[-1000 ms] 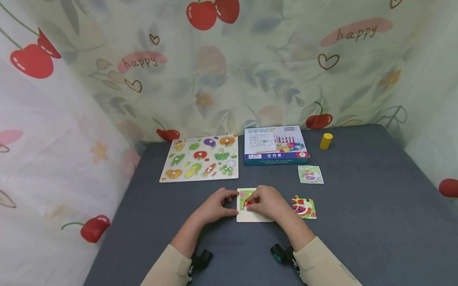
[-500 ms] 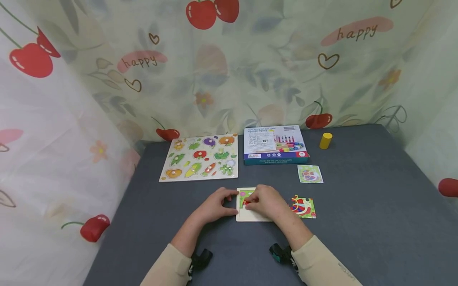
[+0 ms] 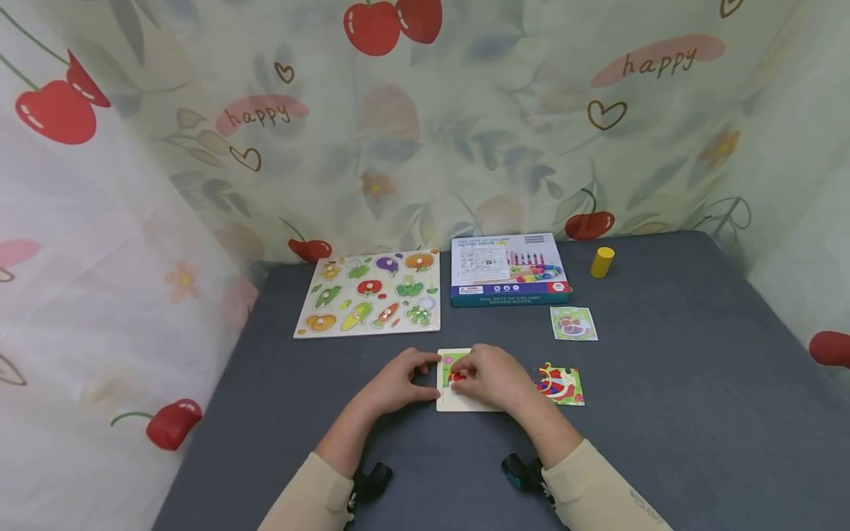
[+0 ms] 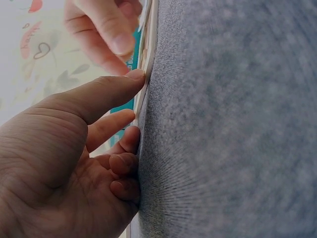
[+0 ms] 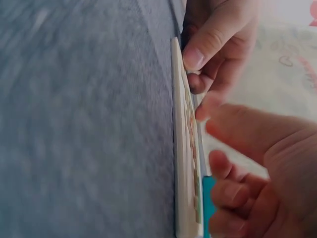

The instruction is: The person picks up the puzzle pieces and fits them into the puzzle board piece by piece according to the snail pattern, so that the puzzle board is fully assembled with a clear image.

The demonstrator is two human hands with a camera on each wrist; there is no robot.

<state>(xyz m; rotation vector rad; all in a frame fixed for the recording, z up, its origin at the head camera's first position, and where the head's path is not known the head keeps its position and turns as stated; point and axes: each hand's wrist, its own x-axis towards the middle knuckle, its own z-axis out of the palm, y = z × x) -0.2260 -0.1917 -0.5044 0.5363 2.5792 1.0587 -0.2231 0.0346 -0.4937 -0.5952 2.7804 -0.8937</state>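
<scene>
A small cream-rimmed puzzle board (image 3: 458,403) lies flat on the table between my hands, part of its picture green with a pink flower. My left hand (image 3: 397,383) holds its left edge, thumb and index finger on the rim and the other fingers curled in the left wrist view. Over the board, my right hand (image 3: 496,376) pinches a red puzzle piece (image 3: 457,377) between thumb and index finger, mostly covered by the fingers. In the right wrist view, the right thumb (image 5: 242,129) reaches toward the board's surface. The board's right part is hidden under the right hand.
Loose colourful puzzle pieces (image 3: 563,385) lie right of the board, partly behind the right wrist. Farther back are a picture card (image 3: 574,324), a yellow cylinder (image 3: 602,262), a beaded-column box (image 3: 510,270) and a vegetable peg puzzle (image 3: 368,293). Printed curtains surround the table.
My right fingertips shift slightly over the puzzle board, and a little more red shows between them. The left hand stays at the board's edge.
</scene>
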